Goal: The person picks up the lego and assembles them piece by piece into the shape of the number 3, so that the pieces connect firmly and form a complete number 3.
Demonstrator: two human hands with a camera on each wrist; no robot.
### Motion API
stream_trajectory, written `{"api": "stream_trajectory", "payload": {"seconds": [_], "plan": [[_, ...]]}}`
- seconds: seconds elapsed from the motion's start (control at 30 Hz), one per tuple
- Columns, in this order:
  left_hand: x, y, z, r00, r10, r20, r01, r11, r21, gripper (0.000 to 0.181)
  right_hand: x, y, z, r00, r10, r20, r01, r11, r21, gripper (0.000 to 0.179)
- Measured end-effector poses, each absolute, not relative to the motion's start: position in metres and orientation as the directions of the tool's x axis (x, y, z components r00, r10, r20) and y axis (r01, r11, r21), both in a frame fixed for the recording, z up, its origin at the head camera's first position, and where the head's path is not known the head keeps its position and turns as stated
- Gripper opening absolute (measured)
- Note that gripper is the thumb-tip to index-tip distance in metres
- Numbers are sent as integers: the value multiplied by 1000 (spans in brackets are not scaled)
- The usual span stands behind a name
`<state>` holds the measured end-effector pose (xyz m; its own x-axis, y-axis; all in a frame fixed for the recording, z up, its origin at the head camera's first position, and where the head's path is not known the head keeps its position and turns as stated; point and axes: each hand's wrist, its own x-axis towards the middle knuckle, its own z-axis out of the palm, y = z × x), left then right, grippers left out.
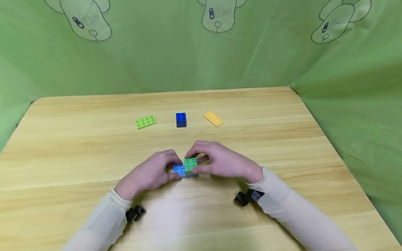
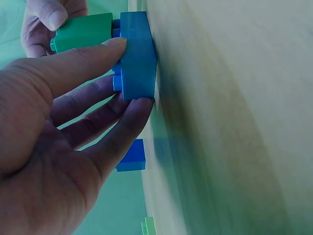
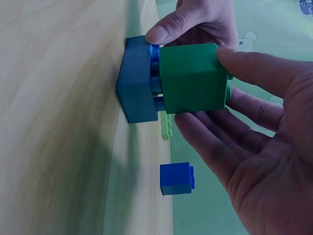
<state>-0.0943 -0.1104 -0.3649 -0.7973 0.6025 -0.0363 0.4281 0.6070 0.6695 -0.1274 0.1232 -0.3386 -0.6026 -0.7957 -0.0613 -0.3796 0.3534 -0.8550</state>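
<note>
the left hand (image 1: 155,169) pinches the light blue brick (image 1: 178,170), its thumb on the near side and fingers on the far side, parted just by the width of the brick. the light blue brick lies at those fingertips, to the right of the left palm, low on the wooden table (image 1: 78,139), its left-end studs showing between thumb and fingers.

the right hand (image 1: 221,162) grips the green brick (image 1: 190,164), thumb toward the near side and fingers round the far side, spread no wider than the brick. the green brick sits to the left of the right palm and just right of the left fingertips, over the right part of the light blue brick; in the right wrist view, blue studs show between the two, so it is not pressed fully down.

beyond the hands lie three more pieces: the lime plate (image 1: 146,122) past the left hand, the dark blue brick (image 1: 181,120) past the gap between both, and the yellow plate (image 1: 213,119) past the right hand, all well apart from the fingers.
</note>
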Motion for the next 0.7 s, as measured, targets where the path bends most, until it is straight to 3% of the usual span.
{"api": "stream_trajectory", "payload": {"seconds": [0.7], "plan": [[-94, -110, -365, -801, 598, -26, 425, 599, 678, 25, -129, 123, -340, -602, -795, -75, -415, 392, -821, 24]]}}
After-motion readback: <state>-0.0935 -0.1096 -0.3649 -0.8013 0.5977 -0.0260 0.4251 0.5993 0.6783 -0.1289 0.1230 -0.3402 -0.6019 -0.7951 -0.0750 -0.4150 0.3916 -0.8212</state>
